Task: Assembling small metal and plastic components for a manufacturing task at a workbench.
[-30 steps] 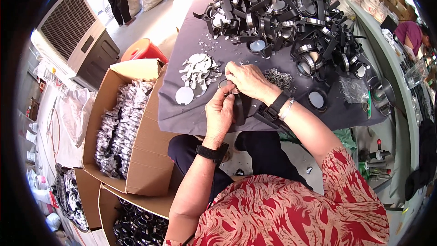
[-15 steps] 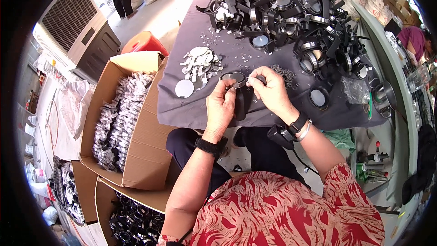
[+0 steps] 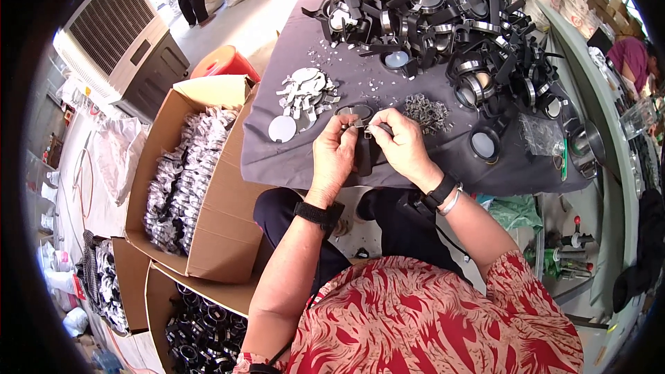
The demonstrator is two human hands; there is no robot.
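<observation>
In front of me, at the table's near edge, my left hand [image 3: 334, 156] is closed, thumb and fingers pinching a black watch-like piece with a round dark face [image 3: 356, 110]. Its black strap [image 3: 364, 161] hangs down between my hands. My right hand [image 3: 403, 144] is closed in a pinch on a small metal clip [image 3: 368, 133], close beside the left fingertips. The exact shape of the clip is hard to make out. To the left lies a heap of silver discs with tabs [image 3: 309, 90], with a loose grey disc [image 3: 282, 129] near it. A pile of small dark clips [image 3: 425, 113] lies beyond my right hand.
Many black watch-like pieces [image 3: 429, 21] are heaped at the table's far side. A cardboard box [image 3: 225, 228] of wrapped parts stands left, another box [image 3: 158, 305] below it. A clear plastic bag [image 3: 542, 136] and green pen-like tool [image 3: 564, 159] lie right. An air cooler [image 3: 104, 34] stands far left.
My right hand has moved left and slightly down, bringing its fingertips closer to my left hand. The small metal clip now shows between them. The left hand keeps its pinch.
</observation>
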